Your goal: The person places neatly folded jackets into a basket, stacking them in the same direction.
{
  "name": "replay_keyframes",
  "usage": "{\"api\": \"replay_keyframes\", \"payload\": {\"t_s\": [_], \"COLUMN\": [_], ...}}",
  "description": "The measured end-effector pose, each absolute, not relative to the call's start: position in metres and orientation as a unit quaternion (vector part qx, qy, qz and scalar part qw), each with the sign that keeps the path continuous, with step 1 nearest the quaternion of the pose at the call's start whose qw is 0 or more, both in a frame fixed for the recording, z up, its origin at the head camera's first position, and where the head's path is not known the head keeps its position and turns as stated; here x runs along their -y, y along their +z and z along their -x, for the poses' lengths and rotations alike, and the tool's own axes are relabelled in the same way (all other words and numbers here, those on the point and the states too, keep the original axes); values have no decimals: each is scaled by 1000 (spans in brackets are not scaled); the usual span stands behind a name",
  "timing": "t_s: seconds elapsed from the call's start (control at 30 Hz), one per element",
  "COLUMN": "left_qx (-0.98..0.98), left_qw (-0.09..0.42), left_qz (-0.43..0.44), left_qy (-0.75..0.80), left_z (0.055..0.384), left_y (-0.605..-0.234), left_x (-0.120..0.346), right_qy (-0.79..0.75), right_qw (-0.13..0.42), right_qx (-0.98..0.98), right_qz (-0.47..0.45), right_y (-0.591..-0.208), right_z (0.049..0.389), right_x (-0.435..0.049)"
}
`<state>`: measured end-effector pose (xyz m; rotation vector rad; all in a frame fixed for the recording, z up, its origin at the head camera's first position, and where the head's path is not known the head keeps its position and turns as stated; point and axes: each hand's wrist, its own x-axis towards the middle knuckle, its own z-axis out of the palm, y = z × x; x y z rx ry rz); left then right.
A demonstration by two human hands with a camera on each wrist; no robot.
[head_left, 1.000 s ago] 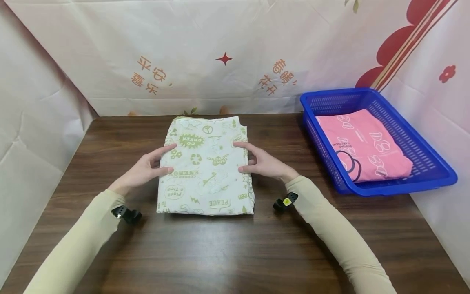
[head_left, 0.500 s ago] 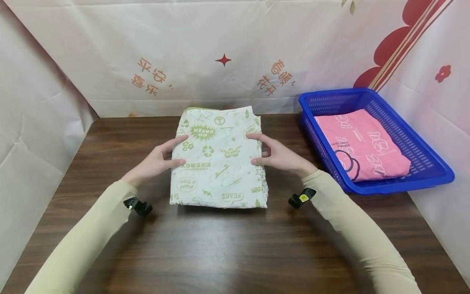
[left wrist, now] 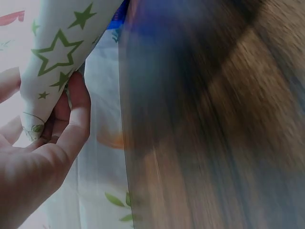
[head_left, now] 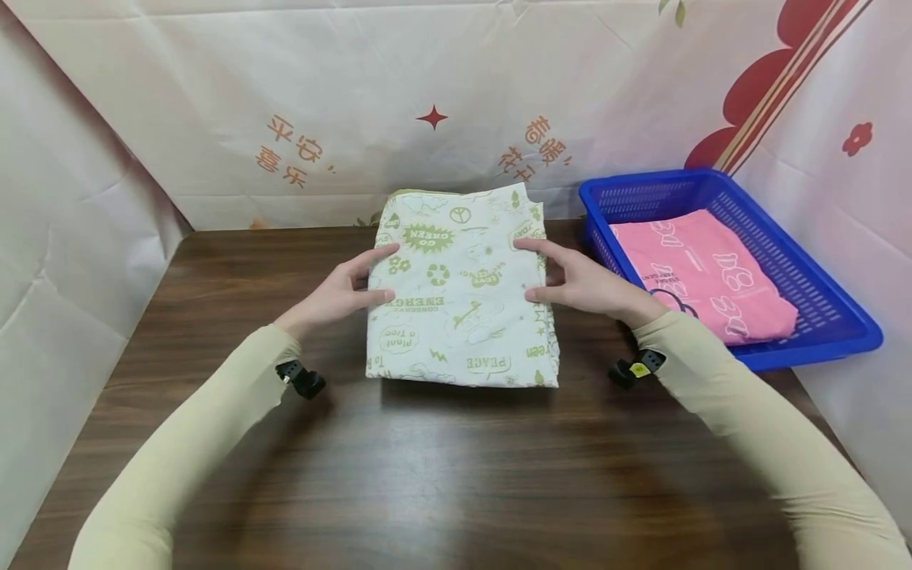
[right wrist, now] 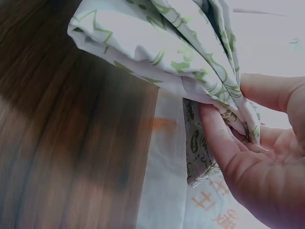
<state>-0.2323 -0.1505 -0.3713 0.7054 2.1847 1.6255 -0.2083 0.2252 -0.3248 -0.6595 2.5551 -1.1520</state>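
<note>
A folded white cloth with green print (head_left: 456,317) hangs above the table between both hands. My left hand (head_left: 342,289) grips its left edge, thumb and a finger on top and the other fingers beneath. On the opposite edge my right hand (head_left: 584,281) pinches the layers the same way. In the left wrist view the left hand (left wrist: 57,138) is curled round a smooth folded side with green stars. Several stacked folds of the cloth (right wrist: 157,52) show in the right wrist view, squeezed between thumb and fingers, with a loose flap drooping below.
A blue plastic basket (head_left: 848,317) stands at the back right, and the right forearm overlaps its near corner. Inside lies a folded pink garment (head_left: 705,269) with white print. The dark wooden table (head_left: 442,475) ends at a pale printed backdrop (head_left: 342,63).
Both hands have carried the folded cloth to the right and upward, toward the basket. Its shadow gap over the table has grown. The basket and pink garment have stayed put.
</note>
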Motion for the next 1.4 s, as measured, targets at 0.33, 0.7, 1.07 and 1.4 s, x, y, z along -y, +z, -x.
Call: {"api": "replay_keyframes", "payload": {"t_s": [0.33,0.7,1.07,1.4], "left_qx": [-750,-727,-705,-726], "left_qw": [179,183,188,160], "left_qz": [-260,-279,-274,-263], "left_qy": [581,600,626,615], "left_z": [243,254,263,268], "left_y": [-370,-359,-346,-327], "left_x": [113,72,40,24], "right_qy": [-387,-337,-345,-352], "right_qw": [141,129,120,112], "right_qx": [-889,-913,-915,-914], "right_qz": [203,190,172,167], "right_y": [-309,-291,-280,-268], "right_z": [201,196,202,201], "right_x": [-254,-289,-322,-336]}}
